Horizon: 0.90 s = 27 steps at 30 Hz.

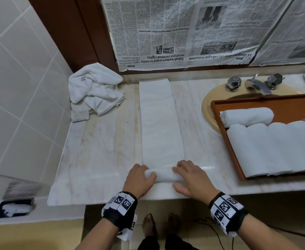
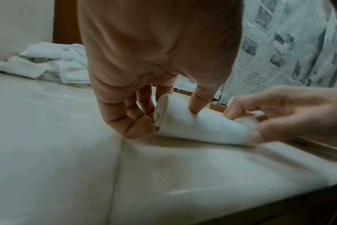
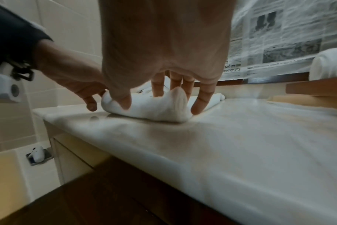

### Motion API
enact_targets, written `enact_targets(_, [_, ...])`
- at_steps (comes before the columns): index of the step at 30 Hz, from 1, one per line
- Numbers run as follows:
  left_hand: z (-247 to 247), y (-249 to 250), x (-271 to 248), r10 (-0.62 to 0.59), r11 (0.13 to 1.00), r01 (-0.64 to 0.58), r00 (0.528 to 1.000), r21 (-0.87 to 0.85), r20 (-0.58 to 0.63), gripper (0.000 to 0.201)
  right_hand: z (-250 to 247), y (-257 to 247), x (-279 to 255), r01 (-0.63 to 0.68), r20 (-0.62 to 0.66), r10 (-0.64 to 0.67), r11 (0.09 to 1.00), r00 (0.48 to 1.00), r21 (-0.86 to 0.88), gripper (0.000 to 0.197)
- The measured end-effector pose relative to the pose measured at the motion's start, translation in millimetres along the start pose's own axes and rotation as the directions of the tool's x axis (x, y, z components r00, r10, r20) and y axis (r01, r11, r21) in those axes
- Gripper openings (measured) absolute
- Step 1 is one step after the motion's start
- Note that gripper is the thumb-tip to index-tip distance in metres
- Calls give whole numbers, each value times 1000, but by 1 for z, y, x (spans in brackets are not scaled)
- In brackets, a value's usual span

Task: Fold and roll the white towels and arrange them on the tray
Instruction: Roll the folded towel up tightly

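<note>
White terry cloth sits under our fingers at the near edge of the marble counter [image 1: 97,159]. Our left hand [image 1: 139,179] and right hand [image 1: 191,179] each curl over one end of the rolled part of the towel [image 1: 161,123], thumbs on the near side, fingers [image 2: 199,103] pressing over the top — both gripping it. The roll lies crosswise, left to right, while the unrolled strip runs straight away from us, its long axis pointing at the newspaper [image 1: 166,33] on the back wall.

To the right, beyond the roll, the brown tray [image 1: 234,152] rests over the sink [image 1: 207,105], holding a row of rolled towels [image 1: 278,147] lying front to back, with one more roll [image 1: 247,116] crosswise behind them. Far left, a heap of loose towels [image 1: 95,89] sits in the corner. Farthest right — the tap [image 1: 256,83].
</note>
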State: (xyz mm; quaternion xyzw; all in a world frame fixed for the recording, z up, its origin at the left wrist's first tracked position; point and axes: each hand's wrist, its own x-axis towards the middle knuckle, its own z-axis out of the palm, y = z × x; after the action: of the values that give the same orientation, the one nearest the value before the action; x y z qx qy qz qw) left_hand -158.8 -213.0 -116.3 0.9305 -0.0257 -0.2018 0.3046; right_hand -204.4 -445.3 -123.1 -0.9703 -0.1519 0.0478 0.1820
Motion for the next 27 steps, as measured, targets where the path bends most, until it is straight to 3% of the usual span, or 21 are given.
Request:
enact_targets(5, [3, 1, 2, -17, 999, 16, 998, -30, -54, 27, -5, 3, 15, -117, 69, 109, 987, 992, 111, 49])
enact_targets(8, [8, -7, 3, 216, 976, -214, 959, 31, -185, 25, -5, 5, 24, -122, 92, 113, 987, 989, 105, 61])
enact_targets(10, [10, -14, 6, 395, 917, -373, 899, 144, -191, 26, -6, 7, 29, -147, 154, 124, 978, 980, 150, 67])
enact_targets(11, [10, -16, 6, 429, 899, -402, 889, 175, -163, 29, -7, 9, 31, -166, 183, 132, 969, 974, 184, 68])
enact_targets(14, [11, -25, 2, 427, 889, -407, 902, 211, -56, 52, -12, 14, 31, -222, 205, 162, 923, 965, 315, 47])
enact_targets(16, [12, -30, -1, 431, 877, -412, 902, 247, -29, 55, -14, 14, 27, -242, 196, 176, 888, 965, 392, 34])
enact_targets(21, [6, -21, 3, 330, 917, -329, 943, 225, 31, 65, -10, 15, 16, -96, 46, 84, 921, 995, 378, 22])
enact_targets(25, [6, -21, 8, 267, 945, -276, 961, 173, 76, 81, -3, 17, 16, -44, -61, 60, 973, 996, 226, 32])
enact_targets(27, [6, -19, 11, 253, 955, -263, 963, 134, 90, 75, -5, 19, 16, -45, -75, 62, 975, 995, 217, 37])
